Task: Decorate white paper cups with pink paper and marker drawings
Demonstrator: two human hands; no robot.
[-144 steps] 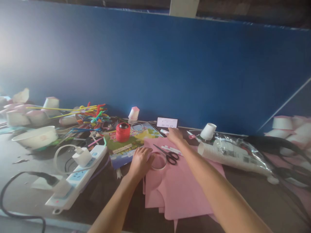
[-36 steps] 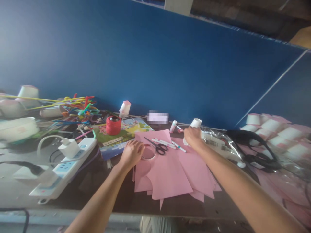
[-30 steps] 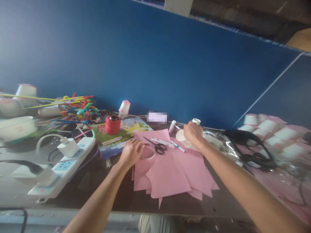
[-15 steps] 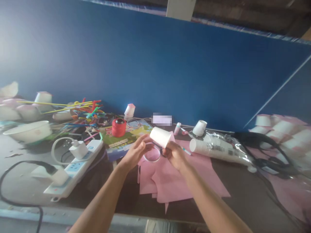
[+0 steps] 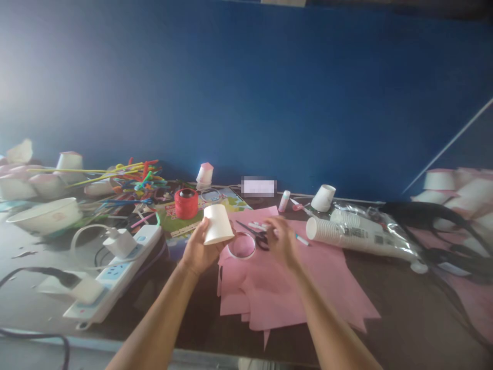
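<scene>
My left hand (image 5: 200, 246) is closed around a plain white paper cup (image 5: 217, 224), tilted on its side above the table. My right hand (image 5: 283, 239) hovers low over the pink paper (image 5: 292, 293), beside black-handled scissors (image 5: 262, 239) and slim white pens (image 5: 257, 225). Its fingers are bent and slightly blurred, so whether they grip anything is unclear. A blue-ended marker (image 5: 302, 239) lies just right of that hand. Between the hands, a white ring like a tape roll (image 5: 242, 245) rests on the pink sheets.
Nested paper cups in a clear bag (image 5: 358, 234) lie right, near an upturned cup (image 5: 323, 198) and glue stick (image 5: 284, 201). Left are a red thread spool (image 5: 186, 204), power strip (image 5: 115, 272), white bowl (image 5: 46, 216) and colourful pipe cleaners (image 5: 134, 177). A blue wall (image 5: 246, 103) stands behind.
The paper cup moved left, from between both hands into my left hand alone. My right hand let go of it and came over by the scissors and pens. The view tilted slightly down.
</scene>
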